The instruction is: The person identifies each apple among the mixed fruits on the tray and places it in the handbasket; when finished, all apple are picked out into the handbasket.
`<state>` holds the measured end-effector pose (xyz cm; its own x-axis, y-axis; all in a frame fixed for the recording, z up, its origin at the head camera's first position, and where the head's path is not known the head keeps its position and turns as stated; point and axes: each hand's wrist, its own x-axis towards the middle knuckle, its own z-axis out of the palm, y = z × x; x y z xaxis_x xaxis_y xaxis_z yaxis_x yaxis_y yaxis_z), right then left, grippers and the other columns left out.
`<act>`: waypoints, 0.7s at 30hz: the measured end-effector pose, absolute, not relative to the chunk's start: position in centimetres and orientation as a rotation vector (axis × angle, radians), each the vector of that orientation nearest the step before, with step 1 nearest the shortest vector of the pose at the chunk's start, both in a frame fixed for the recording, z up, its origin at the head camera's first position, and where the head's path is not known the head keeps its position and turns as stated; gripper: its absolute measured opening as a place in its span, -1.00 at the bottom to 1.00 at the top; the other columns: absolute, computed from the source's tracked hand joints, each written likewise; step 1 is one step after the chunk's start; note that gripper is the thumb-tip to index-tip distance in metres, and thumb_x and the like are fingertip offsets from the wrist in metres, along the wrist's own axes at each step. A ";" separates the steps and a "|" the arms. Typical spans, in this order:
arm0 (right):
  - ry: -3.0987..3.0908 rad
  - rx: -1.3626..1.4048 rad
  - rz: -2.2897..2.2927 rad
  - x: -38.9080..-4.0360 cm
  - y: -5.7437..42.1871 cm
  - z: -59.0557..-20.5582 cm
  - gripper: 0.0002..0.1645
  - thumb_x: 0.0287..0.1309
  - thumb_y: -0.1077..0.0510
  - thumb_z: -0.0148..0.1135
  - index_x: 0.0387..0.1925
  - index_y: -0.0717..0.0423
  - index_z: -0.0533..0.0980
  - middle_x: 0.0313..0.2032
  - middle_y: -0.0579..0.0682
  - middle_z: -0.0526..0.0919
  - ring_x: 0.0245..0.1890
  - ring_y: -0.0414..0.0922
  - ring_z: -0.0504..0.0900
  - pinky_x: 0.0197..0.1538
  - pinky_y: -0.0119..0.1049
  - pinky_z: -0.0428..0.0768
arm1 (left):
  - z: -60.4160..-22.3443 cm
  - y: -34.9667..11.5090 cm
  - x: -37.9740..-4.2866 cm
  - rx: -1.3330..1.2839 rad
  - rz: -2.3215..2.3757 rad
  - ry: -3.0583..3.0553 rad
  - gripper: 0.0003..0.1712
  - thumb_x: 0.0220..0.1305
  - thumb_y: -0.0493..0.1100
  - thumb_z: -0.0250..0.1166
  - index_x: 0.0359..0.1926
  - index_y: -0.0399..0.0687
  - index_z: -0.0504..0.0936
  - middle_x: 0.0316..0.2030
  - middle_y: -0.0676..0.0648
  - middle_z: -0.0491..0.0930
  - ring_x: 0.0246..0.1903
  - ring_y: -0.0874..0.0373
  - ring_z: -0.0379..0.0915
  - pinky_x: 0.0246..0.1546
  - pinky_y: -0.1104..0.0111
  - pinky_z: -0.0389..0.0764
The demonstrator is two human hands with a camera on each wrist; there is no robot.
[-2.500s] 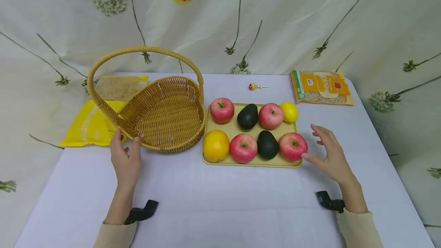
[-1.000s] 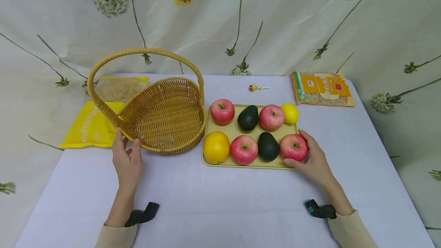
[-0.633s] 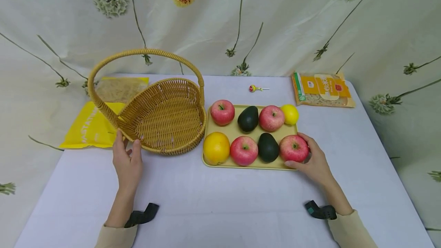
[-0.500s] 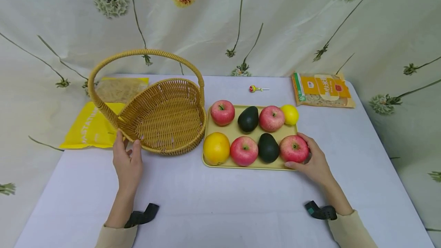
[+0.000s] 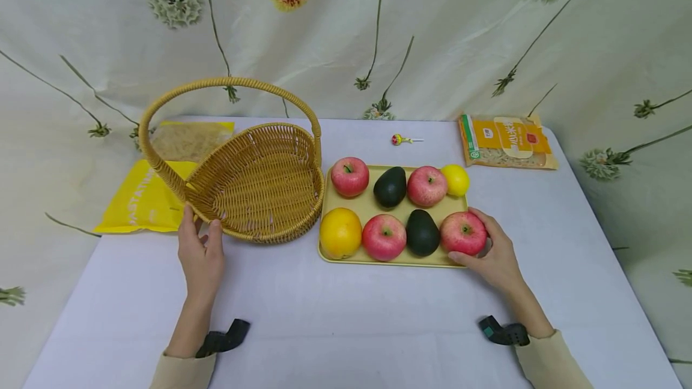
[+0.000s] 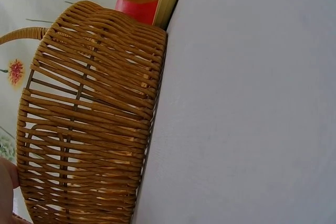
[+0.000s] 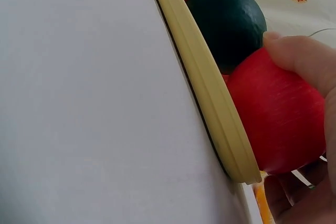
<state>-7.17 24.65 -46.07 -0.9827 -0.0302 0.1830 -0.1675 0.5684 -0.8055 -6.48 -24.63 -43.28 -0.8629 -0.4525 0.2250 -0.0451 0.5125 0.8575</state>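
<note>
At the left, a wicker basket (image 5: 265,179) with a tall arched handle stands with nothing inside. My left hand (image 5: 201,257) holds its near left rim; in the left wrist view only a bit of that hand (image 6: 6,190) shows against the basket's woven side (image 6: 89,114). My right hand (image 5: 494,257) grips a red apple (image 5: 464,233) at the near right corner of a yellow tray (image 5: 397,261). The right wrist view shows the thumb over this apple (image 7: 278,114) and fingers curled round its far side. An avocado (image 5: 423,233) lies right beside the apple.
The tray also bears an orange (image 5: 340,233), a lemon (image 5: 455,180), another avocado (image 5: 390,186) and several apples. Behind it lies a lollipop (image 5: 404,140). An orange grain bag (image 5: 508,141) is at back right, a yellow pasta bag (image 5: 143,200) left of the basket.
My right hand has come in from the right of the tray and taken hold of the near right apple. The left hand and the basket have stayed in place.
</note>
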 end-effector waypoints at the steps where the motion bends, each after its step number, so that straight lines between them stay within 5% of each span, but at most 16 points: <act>1: -2.640 0.166 1.390 -7.2 24.6 -46.0 0.04 -0.21 0.22 0.56 0.36 0.17 0.29 0.23 0.14 0.45 0.11 -0.55 0.28 0.10 -0.70 0.27 | -43.3 -24.7 -6.5 0.410 -1.302 -2.334 -0.26 0.48 -0.06 -0.01 0.54 -0.11 -0.06 0.47 -0.20 0.07 0.41 -0.15 0.16 0.22 -0.04 0.32; 6: -2.589 0.154 1.416 -7.1 24.6 -45.3 0.04 -0.21 0.28 0.55 0.37 0.21 0.27 0.20 0.13 0.44 0.10 -0.56 0.29 0.09 -0.76 0.27 | -43.5 -24.8 -6.6 0.408 -1.303 -2.329 -0.25 0.47 -0.07 0.02 0.54 -0.10 -0.06 0.48 -0.16 0.08 0.40 -0.10 0.17 0.18 0.06 0.32; 21: -2.546 0.276 1.439 -7.2 23.1 -41.3 0.07 -0.23 0.35 0.54 0.39 0.15 0.26 0.22 0.02 0.40 0.14 -0.46 0.32 0.02 -0.72 0.40 | -43.6 -24.7 -6.6 0.398 -1.300 -2.314 -0.26 0.47 -0.09 0.01 0.54 -0.14 -0.05 0.46 -0.21 0.09 0.39 -0.15 0.18 0.18 -0.10 0.33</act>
<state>-7.17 23.10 -41.34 -0.9618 -0.0619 0.2665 -0.2603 0.5074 -0.8215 -6.59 -24.70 -43.55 -0.8552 -0.4568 0.2450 -0.0283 0.5131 0.8579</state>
